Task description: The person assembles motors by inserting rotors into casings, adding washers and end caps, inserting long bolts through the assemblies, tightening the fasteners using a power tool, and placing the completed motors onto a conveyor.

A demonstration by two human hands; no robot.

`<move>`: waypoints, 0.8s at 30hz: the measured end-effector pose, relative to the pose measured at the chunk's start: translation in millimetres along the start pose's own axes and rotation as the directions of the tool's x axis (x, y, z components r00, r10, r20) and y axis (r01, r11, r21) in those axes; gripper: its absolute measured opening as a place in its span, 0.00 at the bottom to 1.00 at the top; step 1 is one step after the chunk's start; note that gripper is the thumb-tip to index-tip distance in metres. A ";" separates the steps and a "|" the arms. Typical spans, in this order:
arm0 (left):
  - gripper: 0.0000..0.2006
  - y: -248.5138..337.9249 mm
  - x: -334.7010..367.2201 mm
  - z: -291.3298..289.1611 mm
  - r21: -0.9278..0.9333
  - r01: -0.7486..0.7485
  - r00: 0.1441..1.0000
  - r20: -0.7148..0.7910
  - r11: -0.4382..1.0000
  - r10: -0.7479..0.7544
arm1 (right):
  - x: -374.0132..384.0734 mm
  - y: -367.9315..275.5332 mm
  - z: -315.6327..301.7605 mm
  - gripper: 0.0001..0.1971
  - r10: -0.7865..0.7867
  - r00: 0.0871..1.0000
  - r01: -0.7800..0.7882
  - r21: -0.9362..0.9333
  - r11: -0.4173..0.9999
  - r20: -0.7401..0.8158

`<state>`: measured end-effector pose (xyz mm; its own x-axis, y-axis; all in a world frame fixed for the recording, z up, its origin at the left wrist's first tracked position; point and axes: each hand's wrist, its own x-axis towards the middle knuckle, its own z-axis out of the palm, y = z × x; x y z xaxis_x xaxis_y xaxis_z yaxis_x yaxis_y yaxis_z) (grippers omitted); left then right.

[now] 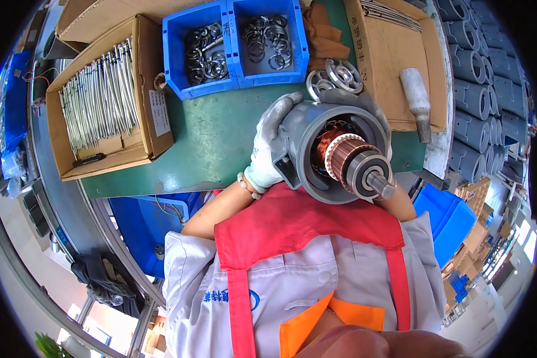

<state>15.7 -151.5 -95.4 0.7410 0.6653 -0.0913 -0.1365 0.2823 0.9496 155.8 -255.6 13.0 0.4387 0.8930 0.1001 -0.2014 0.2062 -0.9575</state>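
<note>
A grey cylindrical motor housing [300, 149] is held up in front of my chest, its open end facing up toward me. An armature [347, 158] stands inside it, with a copper commutator, a bearing and a shaft end sticking out past the rim. My left hand [267, 146], in a pale work glove, is closed around the housing's left side. My gloved right hand [371, 106] grips the far right side; the housing hides part of it. Two silver metal end rings [343, 76] lie on the green bench [206, 134] just beyond the housing.
At the left, a cardboard box [155, 122] holds many long metal rods. Two joined blue bins [203, 90] contain small metal rings. At the right, a cardboard tray [394, 56] holds rods and a grey-white hammer-like tool [416, 95]. Grey housings [472, 98] are stacked beyond the bench edge.
</note>
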 end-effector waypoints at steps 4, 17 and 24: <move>0.40 7.9 7.4 -6.1 0.222 -0.192 0.978 0.124 0.956 0.168 | -1.3 2.2 -3.9 0.59 -0.038 0.999 0.038 0.002 0.999 -0.026; 0.36 4.0 16.1 -9.4 0.164 -0.317 0.928 0.256 0.934 0.270 | 78.2 -39.5 -21.7 0.22 -0.176 0.969 0.142 -0.190 0.971 -0.173; 0.38 82.2 -54.0 -97.9 0.522 -0.220 0.972 0.186 0.824 0.142 | 165.3 36.9 20.2 0.08 0.352 0.834 0.534 -0.784 -0.317 0.425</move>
<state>-99.9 -96.5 -41.8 0.8235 0.5581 0.1018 0.0679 -0.2751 0.9590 203.2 -92.2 -0.3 -0.0778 0.9873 -0.1388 0.9845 0.0981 0.1456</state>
